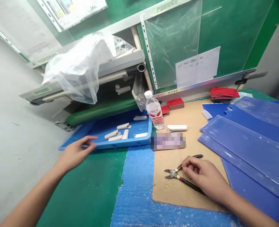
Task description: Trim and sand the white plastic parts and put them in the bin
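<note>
My left hand (76, 151) reaches toward the near left rim of a blue plastic tray (99, 145), fingers apart and holding nothing. Several white plastic tubes (117, 134) lie inside the tray. My right hand (204, 176) rests on a brown cardboard sheet (177, 195), fingers curled round the black handles of a pair of cutting pliers (173, 174), whose jaws point left and stand apart. One more white tube (177, 128) lies on the cardboard beyond a phone (167, 141).
A water bottle (155, 111) stands by the tray's right corner. Blue plastic sheets (248, 142) are stacked at the right, red pads (223, 94) behind them. A conveyor (101, 108) with a clear plastic bag (82, 69) sits behind the tray. Blue foam (134, 189) covers the green bench.
</note>
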`<action>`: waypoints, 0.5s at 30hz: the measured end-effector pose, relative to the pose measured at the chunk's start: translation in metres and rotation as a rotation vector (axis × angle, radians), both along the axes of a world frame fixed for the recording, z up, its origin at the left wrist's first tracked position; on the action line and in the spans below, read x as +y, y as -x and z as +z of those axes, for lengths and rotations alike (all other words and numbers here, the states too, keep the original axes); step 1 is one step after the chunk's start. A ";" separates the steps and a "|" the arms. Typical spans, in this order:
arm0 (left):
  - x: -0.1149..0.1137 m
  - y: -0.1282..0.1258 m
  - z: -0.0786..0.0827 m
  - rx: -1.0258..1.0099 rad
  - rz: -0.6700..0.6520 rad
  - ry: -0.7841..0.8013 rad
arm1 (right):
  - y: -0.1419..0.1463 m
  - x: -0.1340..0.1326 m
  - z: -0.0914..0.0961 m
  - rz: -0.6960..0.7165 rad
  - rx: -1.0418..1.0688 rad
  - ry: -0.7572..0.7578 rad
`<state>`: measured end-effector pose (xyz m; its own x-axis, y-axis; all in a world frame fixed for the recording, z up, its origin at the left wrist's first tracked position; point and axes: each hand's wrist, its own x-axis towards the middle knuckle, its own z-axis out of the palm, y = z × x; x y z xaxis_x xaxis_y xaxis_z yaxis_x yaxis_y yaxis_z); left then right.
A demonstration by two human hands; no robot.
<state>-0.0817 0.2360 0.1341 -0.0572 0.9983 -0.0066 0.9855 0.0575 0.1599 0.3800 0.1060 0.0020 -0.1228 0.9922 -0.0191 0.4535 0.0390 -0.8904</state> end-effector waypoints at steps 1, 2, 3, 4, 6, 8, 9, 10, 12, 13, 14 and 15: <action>0.024 -0.011 -0.001 0.003 -0.062 0.049 | 0.000 0.000 0.000 0.000 0.004 -0.002; 0.049 -0.023 -0.004 0.009 -0.112 0.098 | 0.001 0.000 0.001 -0.003 0.006 -0.003; 0.073 -0.035 -0.010 0.019 -0.136 0.152 | 0.001 0.001 0.002 -0.008 0.006 -0.004; 0.093 -0.047 -0.017 0.030 -0.155 0.203 | 0.001 0.001 0.003 -0.015 0.007 -0.005; 0.122 -0.065 -0.033 0.057 -0.168 0.292 | 0.001 0.002 0.005 -0.029 0.013 -0.010; 0.136 -0.075 -0.047 0.087 -0.156 0.345 | 0.001 0.003 0.006 -0.039 0.031 -0.017; 0.140 -0.077 -0.052 0.102 -0.140 0.352 | 0.001 0.003 0.006 -0.044 0.040 -0.020; 0.142 -0.077 -0.056 0.115 -0.118 0.350 | 0.000 0.003 0.007 -0.047 0.045 -0.021; 0.143 -0.074 -0.061 0.129 -0.064 0.329 | 0.000 0.003 0.006 -0.052 0.046 -0.017; 0.143 -0.071 -0.061 0.127 -0.040 0.322 | 0.000 0.003 0.006 -0.052 0.042 -0.013; 0.143 -0.067 -0.061 0.117 -0.021 0.319 | 0.000 0.003 0.006 -0.051 0.038 -0.011; 0.141 -0.063 -0.060 0.101 -0.007 0.322 | 0.000 0.003 0.006 -0.051 0.033 -0.009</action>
<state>-0.0183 0.3773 0.0740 -0.0666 0.9464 -0.3161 0.9960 0.0822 0.0363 0.3804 0.1091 0.0080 -0.0724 0.9974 -0.0066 0.4254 0.0249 -0.9047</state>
